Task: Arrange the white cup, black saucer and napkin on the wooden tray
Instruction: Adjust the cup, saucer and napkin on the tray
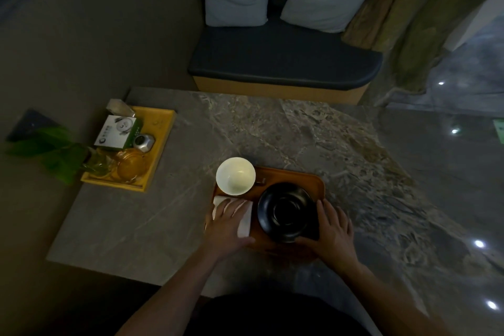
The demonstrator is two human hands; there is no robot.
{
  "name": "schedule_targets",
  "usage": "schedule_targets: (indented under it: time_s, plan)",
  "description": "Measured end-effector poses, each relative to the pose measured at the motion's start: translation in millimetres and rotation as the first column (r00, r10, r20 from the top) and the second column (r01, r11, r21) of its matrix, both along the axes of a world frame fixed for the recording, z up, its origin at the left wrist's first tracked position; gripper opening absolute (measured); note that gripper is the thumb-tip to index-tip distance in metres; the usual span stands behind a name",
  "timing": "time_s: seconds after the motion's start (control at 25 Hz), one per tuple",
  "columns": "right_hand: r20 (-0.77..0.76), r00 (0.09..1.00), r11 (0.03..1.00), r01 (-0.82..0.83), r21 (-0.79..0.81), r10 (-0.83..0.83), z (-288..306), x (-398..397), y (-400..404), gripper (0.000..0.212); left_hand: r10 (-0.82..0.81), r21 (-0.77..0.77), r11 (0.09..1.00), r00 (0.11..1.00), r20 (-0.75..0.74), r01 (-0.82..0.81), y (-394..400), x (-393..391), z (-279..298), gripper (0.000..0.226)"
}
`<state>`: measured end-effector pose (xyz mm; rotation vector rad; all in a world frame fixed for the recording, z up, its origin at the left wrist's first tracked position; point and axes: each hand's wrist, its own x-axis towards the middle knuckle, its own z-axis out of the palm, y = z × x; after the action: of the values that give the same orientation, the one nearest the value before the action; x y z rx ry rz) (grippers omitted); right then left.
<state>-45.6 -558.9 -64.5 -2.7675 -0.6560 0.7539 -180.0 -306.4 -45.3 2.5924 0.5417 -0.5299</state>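
A brown wooden tray (313,181) lies on the stone table in front of me. The white cup (235,176) stands upright at the tray's far left corner. A black saucer (286,211) sits on the tray's right half. The white napkin (245,219) lies flat on the near left part of the tray. My left hand (227,222) rests flat on the napkin with fingers spread, covering most of it. My right hand (331,229) is at the tray's near right corner, thumb touching the saucer's near rim and fingers along its right side.
A yellow tray (163,128) at the table's far left holds a small box, a metal object, glassware and a green plant (54,150). A dark cushioned bench (283,63) with two pillows stands beyond the table. The marbled table top (313,131) stretches to the right.
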Motion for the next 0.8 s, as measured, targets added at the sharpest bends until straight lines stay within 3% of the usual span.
schedule_targets:
  time_s: [0.2, 0.44, 0.8]
  plan:
    - [0.087, 0.995, 0.997, 0.033, 0.066, -0.039, 7, -33, 15, 0.095, -0.115, 0.074, 0.991, 0.993, 0.029, 0.113, 45, -41, 0, 0.085]
    - [0.212, 0.959, 0.978, -0.205, 0.049, 0.19, 14, -66, 68, 0.073, -0.313, 0.1, 0.945, 0.949, 0.02, 0.31, 99, -45, -4, 0.084]
    - [0.107, 0.918, 0.923, -0.371, -0.104, 0.382, 7, -69, 131, 0.087, -0.575, 0.142, 0.809, 0.818, -0.009, 0.57, 141, -20, -20, 0.087]
